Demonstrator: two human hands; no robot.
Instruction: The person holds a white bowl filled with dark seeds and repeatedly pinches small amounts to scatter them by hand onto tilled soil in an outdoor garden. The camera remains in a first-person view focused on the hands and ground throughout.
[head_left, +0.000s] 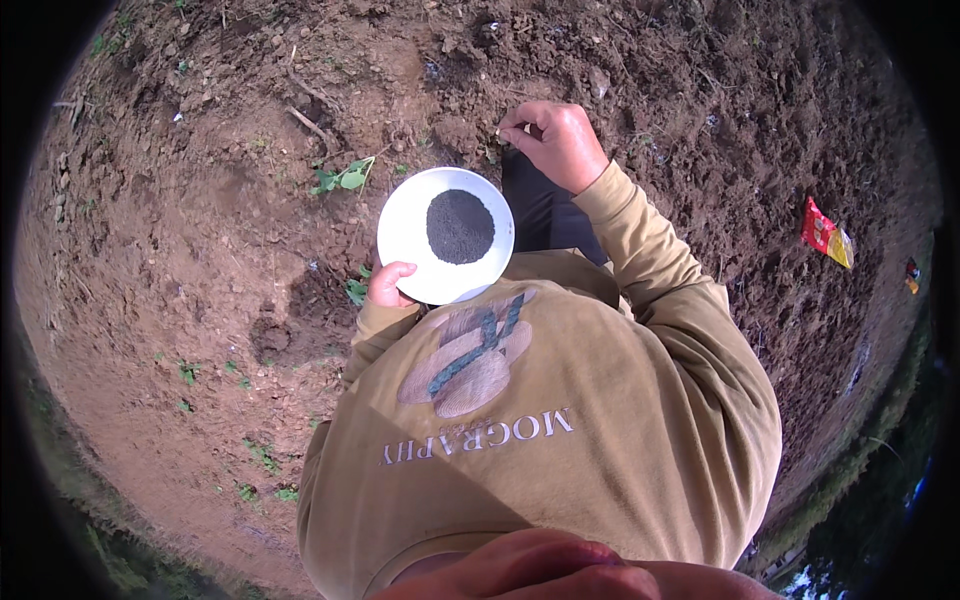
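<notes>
My left hand (392, 285) grips a round white bowl (409, 232) by its near left rim, the thumb lying over the edge. Inside it, towards the right, sits a heap of dark, fine granular material (460, 226). Beyond the bowl to the right, my right hand (551, 142) is raised above the soil, thumb and forefinger tips together. A tiny pale spot shows at those fingertips; I cannot tell whether it is a nail or something held. Below that hand, a dark trouser leg (536, 202) is partly hidden by the bowl.
Loose, cloddy brown soil (675, 90) spreads all round. A leafy green sprig (346, 177) and a dry stick (309, 120) lie left of the bowl. A red and yellow packet (827, 234) rests on the ground far right. Small green weeds (261, 455) grow at lower left.
</notes>
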